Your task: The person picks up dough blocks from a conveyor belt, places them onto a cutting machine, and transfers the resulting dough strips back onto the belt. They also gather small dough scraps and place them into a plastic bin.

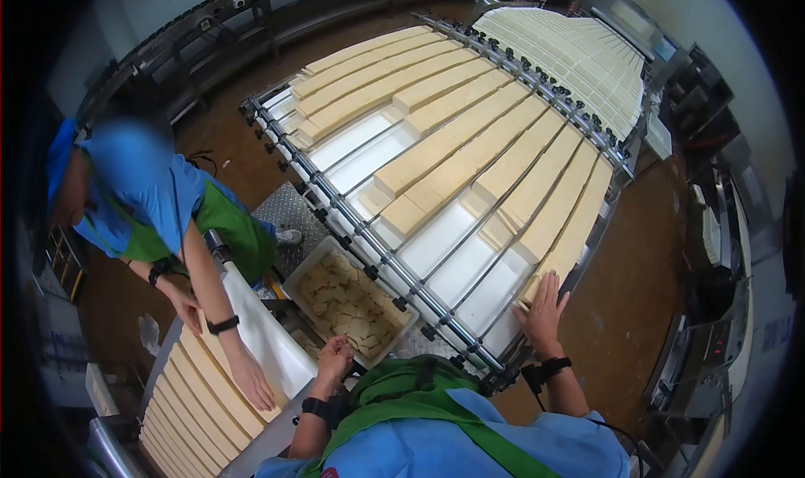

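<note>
My right hand (545, 317) lies with its fingers extended on the near end of a long pale-yellow strip (570, 235), the rightmost on the conveyor. My left hand (335, 361) is closed, fingers curled together, at the near edge of a white bin (303, 287) of broken yellowish pieces (348, 298). Whatever those fingers hold, if anything, is too small to make out. More long strips (457, 163) lie side by side on the white conveyor belt (444, 256), their near ends uneven. Thin metal rods (457, 247) run lengthwise between them.
A co-worker in blue with a green apron (226, 235) stands at left, both hands on strips (197, 394) on a second conveyor. A roller bar with black knobs (369, 231) crosses the near end of my conveyor. Beyond it lies a whiter sheeted belt (562, 59). Machinery (713, 344) stands at right.
</note>
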Demonstrator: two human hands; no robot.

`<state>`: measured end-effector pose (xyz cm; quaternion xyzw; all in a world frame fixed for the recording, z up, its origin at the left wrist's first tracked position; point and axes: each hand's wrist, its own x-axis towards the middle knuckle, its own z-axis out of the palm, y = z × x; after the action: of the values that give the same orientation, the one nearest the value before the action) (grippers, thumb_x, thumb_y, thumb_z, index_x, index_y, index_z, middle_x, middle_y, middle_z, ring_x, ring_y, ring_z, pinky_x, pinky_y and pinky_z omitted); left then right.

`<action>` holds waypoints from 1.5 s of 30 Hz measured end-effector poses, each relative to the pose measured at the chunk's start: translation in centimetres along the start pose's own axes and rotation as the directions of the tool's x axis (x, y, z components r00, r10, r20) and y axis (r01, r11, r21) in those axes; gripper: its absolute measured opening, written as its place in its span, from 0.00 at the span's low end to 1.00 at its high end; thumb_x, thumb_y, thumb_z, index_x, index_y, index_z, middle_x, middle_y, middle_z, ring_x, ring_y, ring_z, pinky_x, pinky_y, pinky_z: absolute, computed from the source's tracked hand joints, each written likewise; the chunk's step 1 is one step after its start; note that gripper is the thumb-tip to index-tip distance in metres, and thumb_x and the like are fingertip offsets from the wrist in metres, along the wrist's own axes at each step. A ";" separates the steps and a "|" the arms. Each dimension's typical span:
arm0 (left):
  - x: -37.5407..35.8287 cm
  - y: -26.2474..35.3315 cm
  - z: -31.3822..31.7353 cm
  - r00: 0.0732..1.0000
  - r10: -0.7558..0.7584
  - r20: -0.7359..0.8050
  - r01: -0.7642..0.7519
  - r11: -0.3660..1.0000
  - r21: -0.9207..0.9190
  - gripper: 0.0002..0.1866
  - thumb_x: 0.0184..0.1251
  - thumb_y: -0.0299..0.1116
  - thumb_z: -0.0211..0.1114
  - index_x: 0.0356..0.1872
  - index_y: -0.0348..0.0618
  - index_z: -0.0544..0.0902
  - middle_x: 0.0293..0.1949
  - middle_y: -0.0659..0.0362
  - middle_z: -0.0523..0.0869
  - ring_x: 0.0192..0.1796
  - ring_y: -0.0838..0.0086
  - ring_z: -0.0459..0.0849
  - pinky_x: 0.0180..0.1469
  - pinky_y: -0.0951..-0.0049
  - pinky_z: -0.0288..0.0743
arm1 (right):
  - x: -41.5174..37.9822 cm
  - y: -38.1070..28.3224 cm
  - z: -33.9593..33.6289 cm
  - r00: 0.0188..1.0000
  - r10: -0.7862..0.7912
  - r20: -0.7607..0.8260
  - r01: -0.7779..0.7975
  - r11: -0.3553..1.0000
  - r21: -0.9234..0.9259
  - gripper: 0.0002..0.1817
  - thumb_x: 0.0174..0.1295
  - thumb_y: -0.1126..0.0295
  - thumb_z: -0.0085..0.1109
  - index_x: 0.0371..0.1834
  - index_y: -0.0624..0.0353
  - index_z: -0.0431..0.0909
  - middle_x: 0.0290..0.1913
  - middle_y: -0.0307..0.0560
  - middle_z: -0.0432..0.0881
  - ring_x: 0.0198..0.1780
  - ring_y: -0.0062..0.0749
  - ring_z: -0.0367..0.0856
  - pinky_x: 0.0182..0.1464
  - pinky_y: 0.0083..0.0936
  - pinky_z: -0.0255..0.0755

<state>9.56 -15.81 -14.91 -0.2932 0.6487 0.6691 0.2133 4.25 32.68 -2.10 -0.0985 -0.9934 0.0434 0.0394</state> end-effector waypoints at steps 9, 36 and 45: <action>1.1 -0.4 0.5 0.999 -0.003 0.035 0.002 0.999 0.039 0.19 0.79 0.31 0.63 0.67 0.41 0.76 0.53 0.54 0.88 0.44 0.74 0.87 0.45 0.74 0.83 | 0.0 0.2 0.2 0.998 -0.056 -0.011 0.054 0.987 -0.150 0.61 0.54 0.48 0.78 0.83 0.69 0.51 0.84 0.64 0.54 0.86 0.54 0.50 0.82 0.68 0.37; -7.4 3.6 -4.8 0.875 0.435 -0.213 -0.450 0.893 -0.028 0.15 0.80 0.27 0.59 0.63 0.37 0.78 0.52 0.57 0.87 0.42 0.76 0.85 0.45 0.75 0.80 | 2.5 1.3 -0.4 0.983 -0.181 0.026 0.182 0.951 -0.252 0.61 0.53 0.47 0.78 0.83 0.68 0.53 0.84 0.64 0.55 0.86 0.52 0.50 0.83 0.63 0.45; -15.3 -4.2 -6.2 0.087 0.400 -0.912 0.208 0.888 0.410 0.31 0.71 0.39 0.68 0.71 0.37 0.71 0.64 0.41 0.69 0.66 0.48 0.70 0.67 0.51 0.65 | 7.1 -24.6 -3.0 0.672 -0.735 -0.093 0.728 0.633 0.264 0.40 0.65 0.70 0.68 0.80 0.63 0.62 0.79 0.64 0.65 0.81 0.60 0.60 0.84 0.56 0.44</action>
<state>24.29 -20.25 -7.71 -0.5627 0.7701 0.1402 -0.2658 -7.14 10.25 3.65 0.3193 -0.9317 0.1642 0.0555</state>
